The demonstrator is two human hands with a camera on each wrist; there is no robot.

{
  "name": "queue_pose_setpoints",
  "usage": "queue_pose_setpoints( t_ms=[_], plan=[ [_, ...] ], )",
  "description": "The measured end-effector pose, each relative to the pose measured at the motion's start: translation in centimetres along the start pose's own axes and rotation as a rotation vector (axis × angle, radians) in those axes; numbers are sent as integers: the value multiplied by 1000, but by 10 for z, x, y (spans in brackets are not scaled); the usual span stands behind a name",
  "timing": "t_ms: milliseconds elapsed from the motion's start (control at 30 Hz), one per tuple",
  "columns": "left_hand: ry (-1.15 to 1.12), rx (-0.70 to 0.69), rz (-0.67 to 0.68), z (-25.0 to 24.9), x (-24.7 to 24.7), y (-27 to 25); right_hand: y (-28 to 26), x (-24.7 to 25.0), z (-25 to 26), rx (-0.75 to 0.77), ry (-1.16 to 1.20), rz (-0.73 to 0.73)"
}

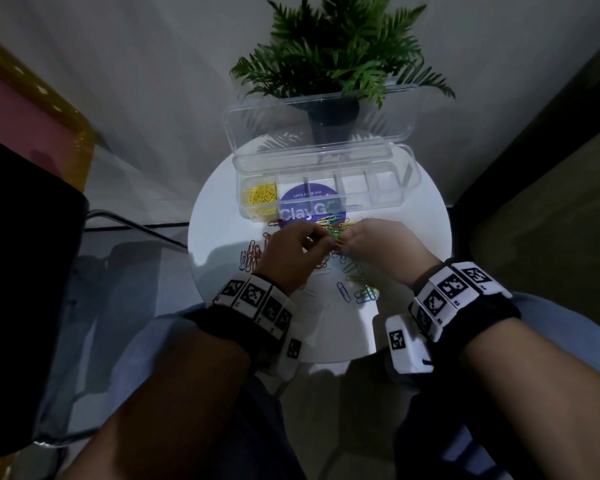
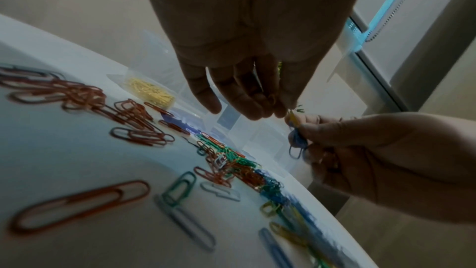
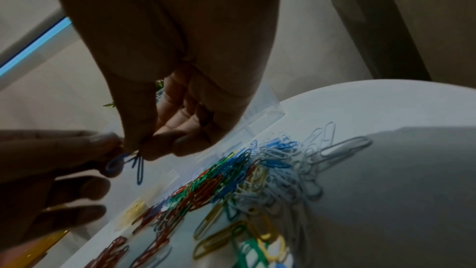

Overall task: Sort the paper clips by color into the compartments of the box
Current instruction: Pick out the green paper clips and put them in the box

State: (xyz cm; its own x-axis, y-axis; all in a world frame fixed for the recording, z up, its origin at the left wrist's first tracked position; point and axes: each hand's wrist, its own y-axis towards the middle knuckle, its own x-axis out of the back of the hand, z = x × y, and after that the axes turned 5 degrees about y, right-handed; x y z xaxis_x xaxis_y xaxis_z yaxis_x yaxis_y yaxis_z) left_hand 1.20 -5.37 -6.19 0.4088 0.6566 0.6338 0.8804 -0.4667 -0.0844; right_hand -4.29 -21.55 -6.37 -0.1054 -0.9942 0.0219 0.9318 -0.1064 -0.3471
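My left hand (image 1: 310, 237) and right hand (image 1: 352, 237) meet just above the mixed pile of paper clips (image 1: 333, 223) on the round white table (image 1: 413, 237). Between them they pinch a small tangled bunch of blue clips (image 2: 296, 146) with a yellow clip (image 2: 293, 119) in it. The left hand's fingertips (image 2: 279, 109) are at the yellow end, while the right hand (image 3: 146, 148) holds the blue clips (image 3: 139, 167). The clear compartment box (image 1: 409, 188) lies open behind the pile. Its leftmost compartment holds yellow clips (image 1: 258, 197); the other compartments look empty.
The box lid (image 1: 319, 123) stands up against a potted plant (image 1: 333, 64) at the table's back. Red clips (image 1: 252, 254) lie loose at the left, with more blue, green and yellow ones (image 1: 361, 289) towards me. A blue round sticker (image 1: 309, 206) shows under the box. A dark chair (image 1: 21, 271) stands at the left.
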Motion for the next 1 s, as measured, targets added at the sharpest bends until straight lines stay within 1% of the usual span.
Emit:
queue_pose_setpoints(
  t_ms=[67,167,233,300,367,400,467,533,567,733,867,933,1000],
  plan=[
    [8,6,-51,-1,2,1,0,-1,-1,-2,-23,-37],
    [-37,74,-151,2,9,3,1,3,-4,-22,-122,-173],
    [-38,103,-163,4,14,4,4,5,-6,-29,-250,-210],
    [-2,108,-162,7,17,4,3,7,-5,8,-377,-212],
    [14,123,-164,9,18,3,1,7,-1,66,-562,-178],
    [19,137,-161,11,19,3,0,7,0,60,-661,-138],
    [22,163,-150,14,19,3,-2,4,0,-37,-847,-40],
    [9,181,-138,17,19,3,-3,-1,-5,-113,-967,26],
    [4,191,-134,18,20,3,-3,-3,-8,-114,-996,47],
    [-12,209,-118,21,21,1,-5,-7,-10,-18,-1084,125],
    [24,210,-113,21,23,-2,-8,-7,-10,15,-1123,158],
    [55,208,-109,20,24,-4,-7,-9,-10,43,-1118,142],
    [74,203,-98,20,24,-6,-6,-11,-8,95,-1018,67]
  ],
)
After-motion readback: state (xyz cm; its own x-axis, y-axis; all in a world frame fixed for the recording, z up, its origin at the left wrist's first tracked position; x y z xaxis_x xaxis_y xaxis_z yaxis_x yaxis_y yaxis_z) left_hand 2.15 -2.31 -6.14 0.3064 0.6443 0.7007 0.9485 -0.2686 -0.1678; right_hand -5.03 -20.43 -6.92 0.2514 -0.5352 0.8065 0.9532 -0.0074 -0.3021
